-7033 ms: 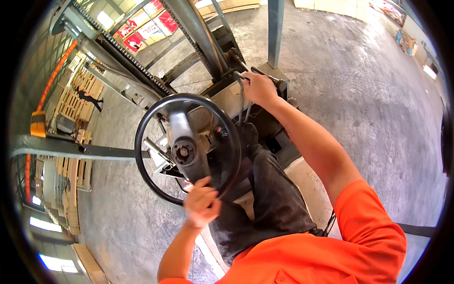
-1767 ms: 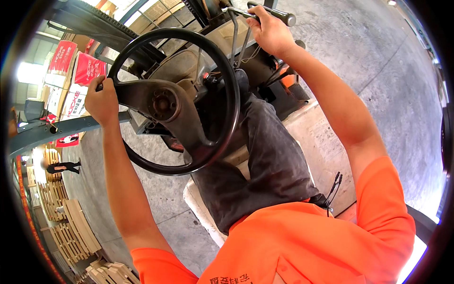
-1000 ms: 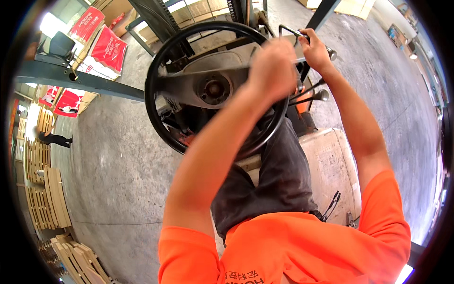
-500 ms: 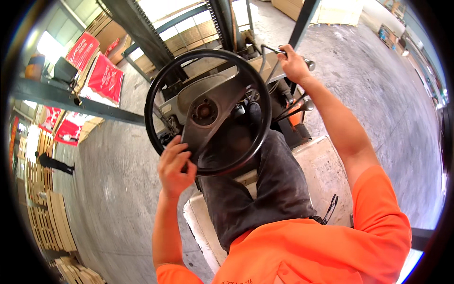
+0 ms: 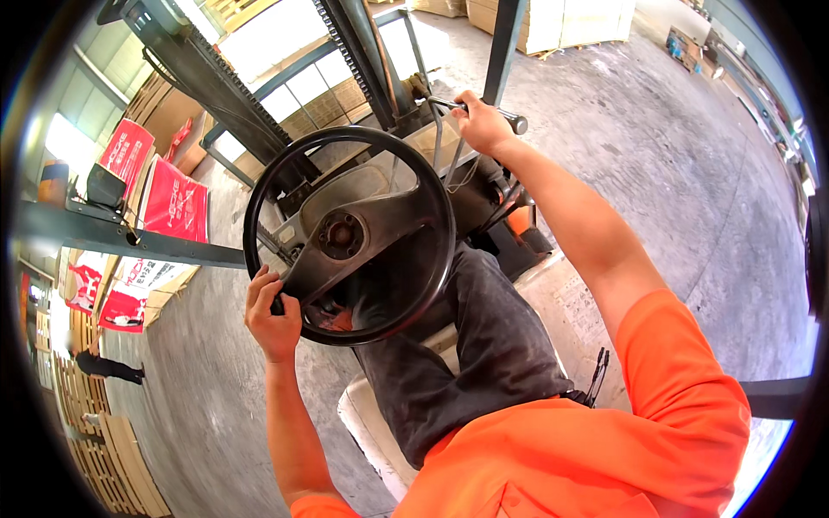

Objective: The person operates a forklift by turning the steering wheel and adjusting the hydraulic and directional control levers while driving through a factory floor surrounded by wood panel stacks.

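The black steering wheel of a forklift is in front of me, its grey hub and spokes worn. My left hand is closed round the lower left of its rim, thumb and fingers curled over it. Farther right, my right hand grips a bent metal lever beside the mast, arm stretched out. The part of the lever under my palm is hidden. A rounded dark end sticks out past that hand. More levers stand below my right forearm.
The mast rises ahead, with stacked boards beyond it. Wrapped pallets with red covers are at left. A person in dark clothes is near wooden pallets. A large wrapped crate sits far ahead, on the concrete floor.
The steering wheel has turned clockwise. My left hand has moved left and closed more firmly on the rim. My right hand stays on the lever, while the whole view has shifted.
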A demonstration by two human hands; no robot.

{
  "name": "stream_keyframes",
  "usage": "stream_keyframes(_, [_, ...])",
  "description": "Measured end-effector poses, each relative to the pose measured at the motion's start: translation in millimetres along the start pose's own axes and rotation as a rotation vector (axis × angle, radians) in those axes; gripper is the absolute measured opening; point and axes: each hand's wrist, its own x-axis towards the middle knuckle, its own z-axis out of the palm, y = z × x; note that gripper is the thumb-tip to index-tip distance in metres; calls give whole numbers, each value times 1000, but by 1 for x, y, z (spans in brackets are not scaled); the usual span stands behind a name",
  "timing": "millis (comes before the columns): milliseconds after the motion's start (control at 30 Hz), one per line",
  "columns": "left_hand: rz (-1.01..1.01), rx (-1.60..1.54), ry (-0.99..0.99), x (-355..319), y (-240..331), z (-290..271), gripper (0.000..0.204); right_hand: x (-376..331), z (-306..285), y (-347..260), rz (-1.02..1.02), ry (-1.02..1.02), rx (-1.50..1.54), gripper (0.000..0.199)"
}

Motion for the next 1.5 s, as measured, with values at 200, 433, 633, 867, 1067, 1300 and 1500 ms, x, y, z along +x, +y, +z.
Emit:
stream_keyframes(200, [25, -16, 26, -2, -2, 7, 18, 7, -4, 2, 42, 13, -5, 36])
stream_keyframes(433, [37, -38, 51, -10, -3, 7, 18, 7, -5, -3, 82, 26, -30, 37])
stream_keyframes(633, [47, -57, 68, -19, -7, 8, 16, 7, -8, -19, 133, 8, -44, 40])
stream_keyframes(867, [61, -72, 82, -25, -13, 7, 14, 7, -10, -32, 114, 59, -29, 39])
stream_keyframes(1067, [81, -86, 98, -28, -15, 7, 15, 5, -9, -32, 110, 69, -31, 38])
stream_keyframes(1300, [89, -110, 120, -29, -15, 8, 13, 19, -5, -24, 66, 117, -38, 36])
stream_keyframes(1500, [122, -99, 132, -26, -13, 10, 15, 22, -9, -10, 52, 111, -89, 38])
